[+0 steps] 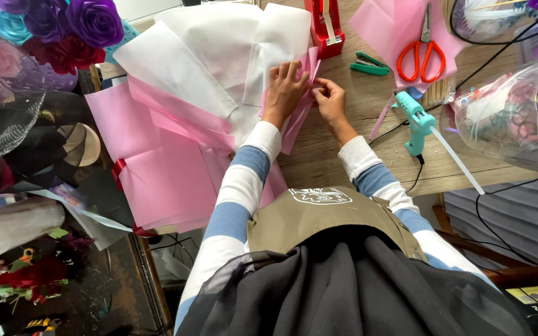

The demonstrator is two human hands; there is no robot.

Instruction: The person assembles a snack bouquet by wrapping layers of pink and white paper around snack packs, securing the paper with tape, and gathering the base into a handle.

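Layered pink paper (163, 162) and white tissue sheets (213, 56) lie spread on a wooden table (381, 168). My left hand (284, 90) presses flat on the right edge of the stack, fingers on a folded pink paper strip (311, 68). My right hand (330, 99) pinches the same pink fold just beside it, thumb and fingers closed on the paper. Both arms wear blue and white striped sleeves.
A red tape dispenser (326, 28) stands just beyond the hands. A green stapler (370, 64), orange-handled scissors (423, 53) on pink paper, and a teal glue gun (418, 121) lie to the right. Paper roses (63, 31) sit far left; clear wrapped bouquets (518, 112) far right.
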